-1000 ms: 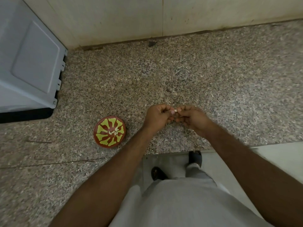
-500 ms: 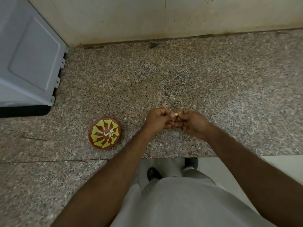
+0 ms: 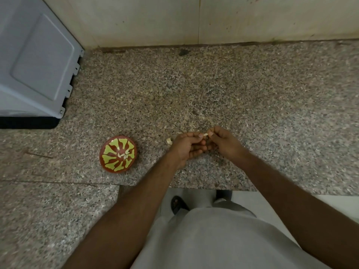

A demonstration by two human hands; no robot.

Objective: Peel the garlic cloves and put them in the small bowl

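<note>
I see a speckled granite desk [image 3: 213,90] carrying a small bowl [image 3: 105,166] at eight o'clock and a grey appliance [image 3: 35,61] at ten.

Dim, warm, even indoor light; source not visible. Soft shadows lie on the counter [image 3: 213,90] beneath the hands. Wide-angle distortion bows straight lines toward 9 and 3 o'clock. Slight softness throughout; no glare.

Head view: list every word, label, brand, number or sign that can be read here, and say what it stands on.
None: no readable text in this view.
The small bowl bears only a yellow-green pattern on red, no letters.
The grey appliance shows a plain panel, no label or brand.
The granite counter and the wall carry only speckles and stains.
</note>
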